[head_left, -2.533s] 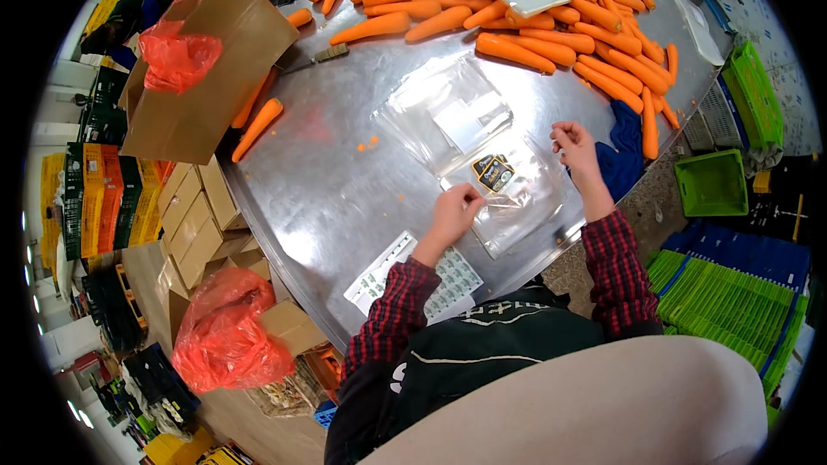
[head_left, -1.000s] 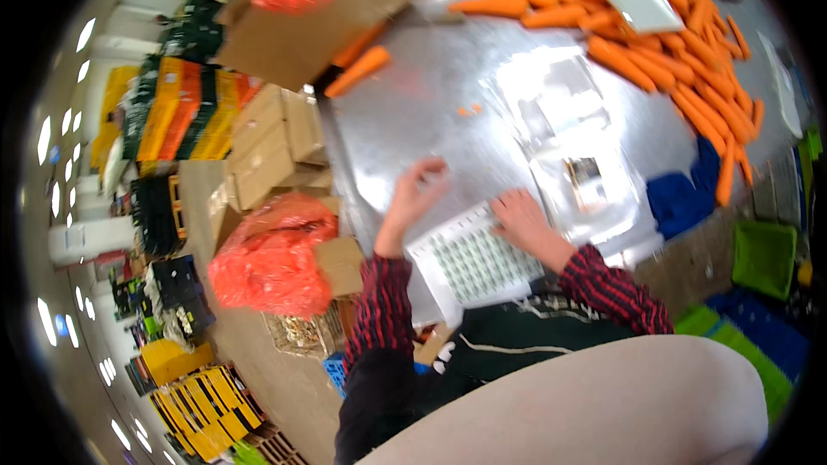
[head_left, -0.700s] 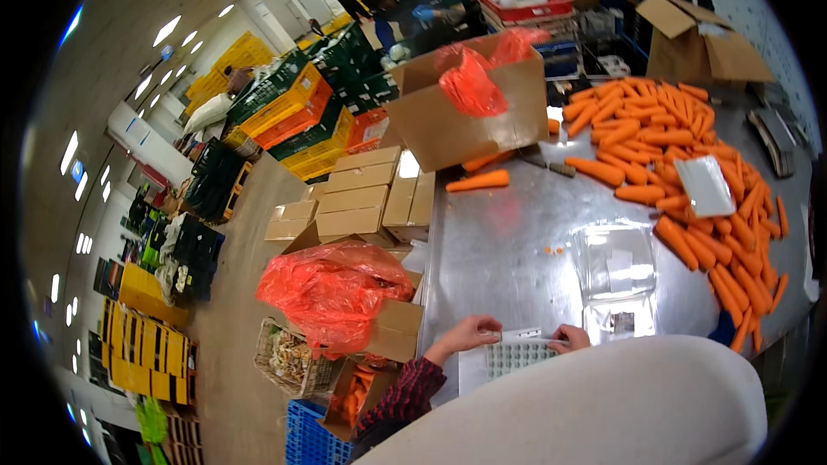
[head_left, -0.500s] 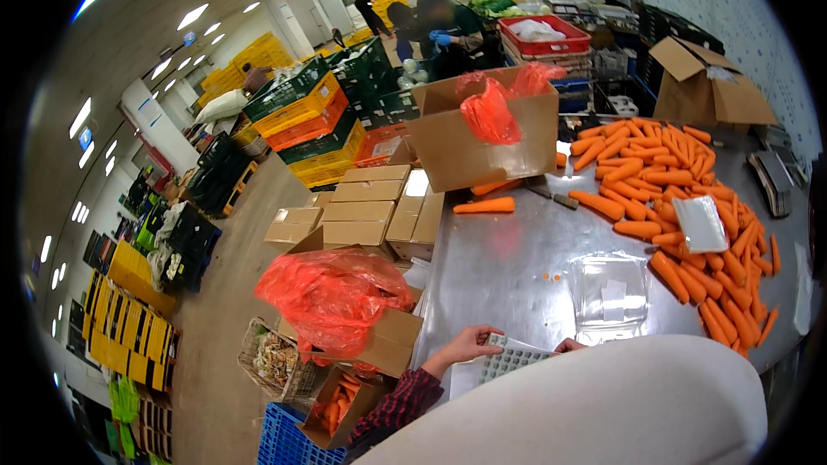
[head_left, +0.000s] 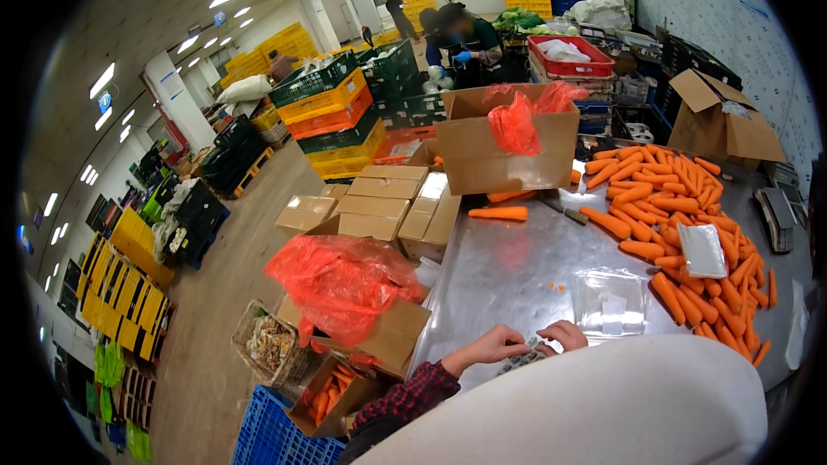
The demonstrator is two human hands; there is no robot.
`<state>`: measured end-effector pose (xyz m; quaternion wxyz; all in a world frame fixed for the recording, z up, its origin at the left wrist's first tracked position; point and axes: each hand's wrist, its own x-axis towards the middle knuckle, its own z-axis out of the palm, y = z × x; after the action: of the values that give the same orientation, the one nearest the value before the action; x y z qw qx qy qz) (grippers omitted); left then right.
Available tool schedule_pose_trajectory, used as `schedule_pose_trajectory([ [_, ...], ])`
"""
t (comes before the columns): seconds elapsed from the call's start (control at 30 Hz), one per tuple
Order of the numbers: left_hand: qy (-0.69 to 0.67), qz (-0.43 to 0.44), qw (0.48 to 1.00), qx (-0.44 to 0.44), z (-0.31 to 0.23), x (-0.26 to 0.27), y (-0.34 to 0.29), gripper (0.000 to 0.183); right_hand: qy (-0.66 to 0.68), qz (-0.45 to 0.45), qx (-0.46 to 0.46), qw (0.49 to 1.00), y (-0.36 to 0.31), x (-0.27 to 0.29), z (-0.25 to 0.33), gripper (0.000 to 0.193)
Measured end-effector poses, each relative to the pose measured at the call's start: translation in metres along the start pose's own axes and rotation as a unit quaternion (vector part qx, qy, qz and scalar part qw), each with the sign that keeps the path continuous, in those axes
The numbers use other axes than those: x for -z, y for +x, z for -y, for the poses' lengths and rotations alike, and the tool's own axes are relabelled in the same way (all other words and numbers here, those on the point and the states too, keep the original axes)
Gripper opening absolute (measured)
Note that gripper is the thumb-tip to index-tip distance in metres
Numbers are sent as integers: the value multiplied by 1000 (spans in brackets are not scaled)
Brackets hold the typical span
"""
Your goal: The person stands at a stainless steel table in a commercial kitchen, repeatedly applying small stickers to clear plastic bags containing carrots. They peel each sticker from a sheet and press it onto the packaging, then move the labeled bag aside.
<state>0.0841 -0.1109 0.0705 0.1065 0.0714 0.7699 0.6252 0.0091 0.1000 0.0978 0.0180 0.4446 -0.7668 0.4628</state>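
At the near edge of the steel table, my left hand (head_left: 497,346) and my right hand (head_left: 564,336) meet over a sheet of small grey-green labels (head_left: 517,362). Fingers of both hands are bent and pinched at the sheet's upper end, where a bit of grey-green shows between them. A large pale rounded surface (head_left: 603,405) in front covers the sheet's lower part and my right forearm. Just beyond my right hand lie flat clear plastic bags (head_left: 613,293). To the right spreads a big heap of carrots (head_left: 659,198), with a white packet (head_left: 703,251) on top.
A cardboard box (head_left: 508,151) with red plastic stands at the table's far left, beside a knife (head_left: 575,216) and a loose carrot (head_left: 498,213). Left of the table are a box with red film (head_left: 345,284), closed cartons (head_left: 370,207) and a carrot box (head_left: 329,394). A co-worker (head_left: 465,43) is behind.
My right hand has come up from behind the pale surface to join my left at the sheet. The sheet now looks bent and shows less. The view has shifted slightly.
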Motion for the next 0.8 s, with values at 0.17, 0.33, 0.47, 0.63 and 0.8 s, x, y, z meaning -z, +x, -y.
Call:
schedule_pose_trajectory([
  [0.17, -47, -9, 999, 9, 9, -4, -14, 33, -26, 12, 40, 999, 0, -8, 9, 20],
  [0.33, -61, -36, 993, 92, 1, -1, -14, 23, -75, -52, 8, 996, 1, -3, 23, 15],
  [0.47, -73, -81, 988, 106, 7, -5, -22, 24, -59, -10, 22, 998, -11, -15, 7, 19],
  [0.63, -231, -106, 940, 227, 19, -13, -12, 34, -171, -67, 94, 978, -23, -20, 5, 13],
  [0.8, -251, -72, 929, 261, 13, -13, 9, 32, -217, -92, 91, 968, -30, -19, -4, 12],
])
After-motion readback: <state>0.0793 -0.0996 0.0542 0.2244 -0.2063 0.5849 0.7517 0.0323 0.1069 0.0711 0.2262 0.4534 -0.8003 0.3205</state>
